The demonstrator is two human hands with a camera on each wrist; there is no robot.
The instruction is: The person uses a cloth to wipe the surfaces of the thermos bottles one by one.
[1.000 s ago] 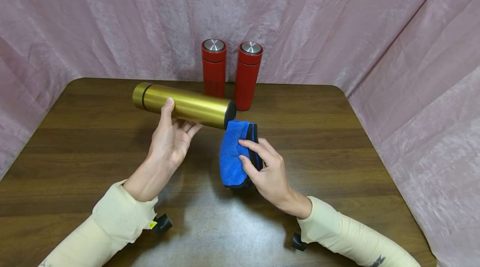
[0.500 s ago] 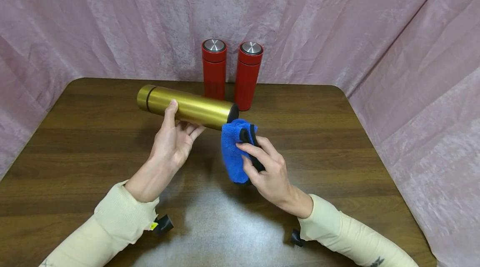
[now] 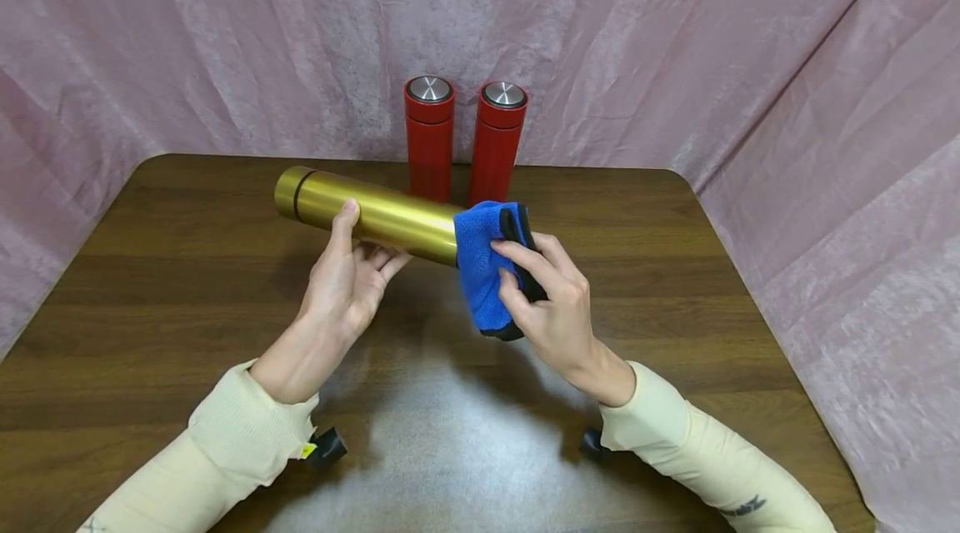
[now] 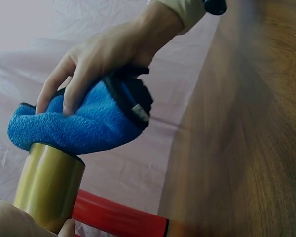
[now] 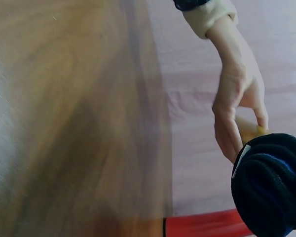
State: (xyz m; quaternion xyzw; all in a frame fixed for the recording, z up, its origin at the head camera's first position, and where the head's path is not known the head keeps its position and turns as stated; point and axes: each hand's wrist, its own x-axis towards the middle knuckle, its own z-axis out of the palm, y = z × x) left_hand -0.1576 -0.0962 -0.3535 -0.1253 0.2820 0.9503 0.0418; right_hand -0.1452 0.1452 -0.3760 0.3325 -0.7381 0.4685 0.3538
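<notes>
A gold thermos bottle point(image 3: 390, 216) is held almost level above the table, its capped end to the left. My left hand point(image 3: 341, 287) grips it around the middle, thumb on the near side and fingers beneath. In my right hand point(image 3: 551, 300) is a folded blue cloth point(image 3: 480, 266) with black edging, pinched between thumb and fingers. The cloth covers the bottle's black base in the head view. From the left wrist view, the blue cloth point(image 4: 79, 126) lies against the base end of the gold thermos bottle point(image 4: 49, 185).
Two red thermos bottles point(image 3: 430, 141) point(image 3: 498, 141) with silver-topped lids stand upright near the table's back edge, just behind the gold one. The brown wooden table point(image 3: 187, 283) is bordered by pink curtains point(image 3: 315, 42) at the back and sides.
My right hand has raised the blue cloth from the lower edge of the gold bottle's base until it covers that end. The left hand and bottle shifted slightly right, then stayed nearly still.
</notes>
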